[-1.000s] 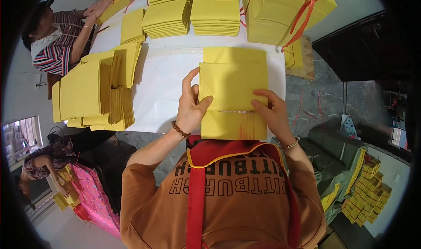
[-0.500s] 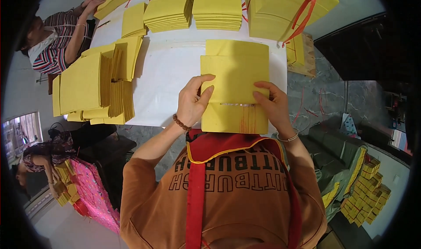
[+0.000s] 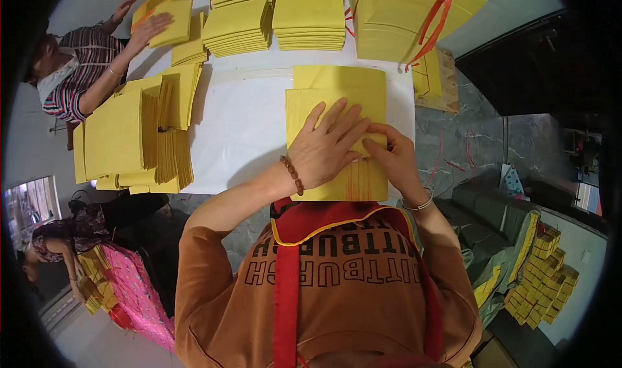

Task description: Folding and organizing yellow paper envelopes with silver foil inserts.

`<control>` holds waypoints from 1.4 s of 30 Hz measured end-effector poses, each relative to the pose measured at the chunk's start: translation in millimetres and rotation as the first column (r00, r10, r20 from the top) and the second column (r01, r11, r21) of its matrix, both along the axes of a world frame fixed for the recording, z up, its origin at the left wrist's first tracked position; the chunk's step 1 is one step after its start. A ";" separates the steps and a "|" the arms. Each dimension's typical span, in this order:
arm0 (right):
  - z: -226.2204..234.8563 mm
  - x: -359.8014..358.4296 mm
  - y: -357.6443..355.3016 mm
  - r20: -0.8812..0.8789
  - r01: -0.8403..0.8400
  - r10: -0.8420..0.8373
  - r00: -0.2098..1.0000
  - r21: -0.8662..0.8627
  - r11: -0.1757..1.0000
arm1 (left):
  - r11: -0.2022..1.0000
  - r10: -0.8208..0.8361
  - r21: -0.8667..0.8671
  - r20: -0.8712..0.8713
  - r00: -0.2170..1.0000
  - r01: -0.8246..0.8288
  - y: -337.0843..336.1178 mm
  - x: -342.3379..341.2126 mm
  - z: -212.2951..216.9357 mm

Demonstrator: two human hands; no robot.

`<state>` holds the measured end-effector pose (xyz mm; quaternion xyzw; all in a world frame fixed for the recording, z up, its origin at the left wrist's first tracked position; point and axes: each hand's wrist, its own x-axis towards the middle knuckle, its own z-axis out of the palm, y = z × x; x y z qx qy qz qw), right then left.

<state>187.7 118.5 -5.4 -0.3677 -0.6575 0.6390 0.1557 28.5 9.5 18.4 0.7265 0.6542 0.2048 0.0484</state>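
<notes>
A folded stack of yellow paper (image 3: 337,93) lies in front of me at the table's near edge, its sheets overlapping in steps. Reddish streaks mark the lower yellow sheet (image 3: 363,185). My left hand (image 3: 324,144) rests flat across the middle of the paper with fingers spread, a brown bead bracelet on its wrist. At the paper's right edge, my right hand (image 3: 396,161) pinches the upper layer between thumb and forefinger. The left hand hides much of the paper's middle and most of the gap between the layers.
Yellow paper stacks (image 3: 116,135) stand at the left of the white table (image 3: 227,122), with more piles (image 3: 308,21) at the back. A tall yellow bundle with red ribbon (image 3: 431,28) is far right. A co-worker's hand (image 3: 152,31) handles yellow paper at far left.
My left hand has moved from the paper's left edge to lie flat on top. The right hand keeps its edge grip. The co-worker's hands have separated, one now on a yellow piece.
</notes>
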 end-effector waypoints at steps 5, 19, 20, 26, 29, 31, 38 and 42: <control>1.3 28.0 38.8 -0.141 0.195 -0.170 0.975 0.188 0.963 | 0.999 -0.028 -0.034 -0.004 1.000 0.028 -3.7 -3.5 -10.4; 70.9 -23.0 29.2 -0.298 -0.052 0.145 0.944 0.299 0.953 | 0.998 -0.014 -0.059 -0.011 1.000 0.013 -2.3 -6.1 -13.3; 56.9 -35.2 6.4 -0.163 -0.193 0.278 0.947 0.404 0.894 | 0.989 -0.061 -0.134 -0.039 0.997 0.055 -1.7 -7.4 -11.7; 3.6 -50.7 -13.2 0.182 -0.347 0.351 0.919 0.797 0.495 | 0.980 -0.105 -0.120 0.352 0.930 0.156 2.9 -31.5 -23.4; -1.3 -52.2 -13.0 -0.001 -0.230 0.309 0.951 0.666 0.710 | 1.000 0.021 -0.027 0.946 0.323 0.014 3.5 -34.7 -19.0; -4.9 -54.7 -16.1 0.262 -0.370 0.271 0.926 0.777 0.510 | 0.978 -0.031 -0.030 0.959 -0.283 -0.208 2.2 -37.7 -17.1; -4.3 -58.3 -19.4 0.409 -0.455 0.205 0.889 0.834 0.311 | 0.985 0.152 -0.098 0.066 0.986 -0.145 -12.0 -42.6 -24.1; -2.6 -47.6 -10.7 0.452 -0.506 0.235 0.860 0.816 0.281 | 0.991 0.110 -0.088 0.066 0.992 -0.104 -12.6 -43.8 -24.7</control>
